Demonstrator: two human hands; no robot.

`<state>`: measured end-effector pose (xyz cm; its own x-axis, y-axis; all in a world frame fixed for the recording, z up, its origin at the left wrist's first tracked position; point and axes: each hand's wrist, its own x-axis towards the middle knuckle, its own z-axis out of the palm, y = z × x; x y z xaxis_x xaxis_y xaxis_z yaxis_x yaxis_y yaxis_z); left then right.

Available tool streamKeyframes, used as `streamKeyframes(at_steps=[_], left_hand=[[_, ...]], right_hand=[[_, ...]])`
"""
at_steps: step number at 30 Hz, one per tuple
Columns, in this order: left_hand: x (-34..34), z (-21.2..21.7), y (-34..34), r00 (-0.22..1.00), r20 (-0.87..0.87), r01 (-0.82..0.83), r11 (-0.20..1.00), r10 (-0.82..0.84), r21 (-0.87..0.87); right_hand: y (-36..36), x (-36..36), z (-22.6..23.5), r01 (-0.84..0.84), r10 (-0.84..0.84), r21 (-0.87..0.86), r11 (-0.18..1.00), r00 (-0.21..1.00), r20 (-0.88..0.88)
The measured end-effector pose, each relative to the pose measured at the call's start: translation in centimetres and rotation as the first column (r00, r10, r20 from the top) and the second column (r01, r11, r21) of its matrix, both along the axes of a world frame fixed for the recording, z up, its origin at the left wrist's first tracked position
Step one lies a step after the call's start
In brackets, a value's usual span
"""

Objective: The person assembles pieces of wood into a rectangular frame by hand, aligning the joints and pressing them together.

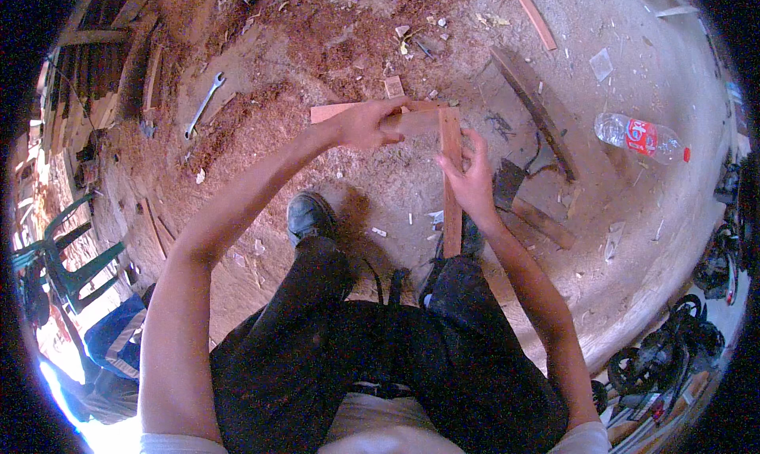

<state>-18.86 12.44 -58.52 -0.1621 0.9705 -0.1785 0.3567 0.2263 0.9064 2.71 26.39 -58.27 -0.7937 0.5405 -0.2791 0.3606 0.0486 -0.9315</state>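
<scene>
Left hand [369,125] grips crosswise wood strip [419,123]; right hand [473,185] grasps lengthwise strip [452,216]. Plastic bottle [640,136] lies right of right hand.

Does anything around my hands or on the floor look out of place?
A clear bottle at right lies on its side rather than standing, capped, with no visible spill. A wrench lies loose on the ground at left, where it might trip you. The wooden strip in your right hand shows no obvious damage.
</scene>
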Motion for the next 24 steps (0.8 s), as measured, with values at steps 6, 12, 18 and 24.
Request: streamKeyframes(at_steps=[6,12,18,24], left_hand=[[-0.9,0.5,0.4,0.973,-0.222,0.040,0.996,-0.058,-0.085],[-1.6,-2.5,0.6,0.895,-0.442,0.090,0.995,-0.067,0.031],[-1.1,-5.5,0.7,0.741,-0.670,0.158,0.981,-0.046,0.108],[0.0,-5.6,1.0,0.618,-0.786,0.145,0.980,0.020,0.139]], right_hand=[[-0.2,-0.7,0.1,0.045,-0.036,0.085,0.995,0.994,-0.100],[0.4,0.5,-2.4,0.196,-0.196,-0.094,0.976,0.981,0.001],[-2.1,2.5,-4.4,0.244,-0.202,-0.256,0.936,0.963,0.177],[-4.2,4.4,-6.6,0.188,-0.175,-0.173,0.967,0.981,0.085]])
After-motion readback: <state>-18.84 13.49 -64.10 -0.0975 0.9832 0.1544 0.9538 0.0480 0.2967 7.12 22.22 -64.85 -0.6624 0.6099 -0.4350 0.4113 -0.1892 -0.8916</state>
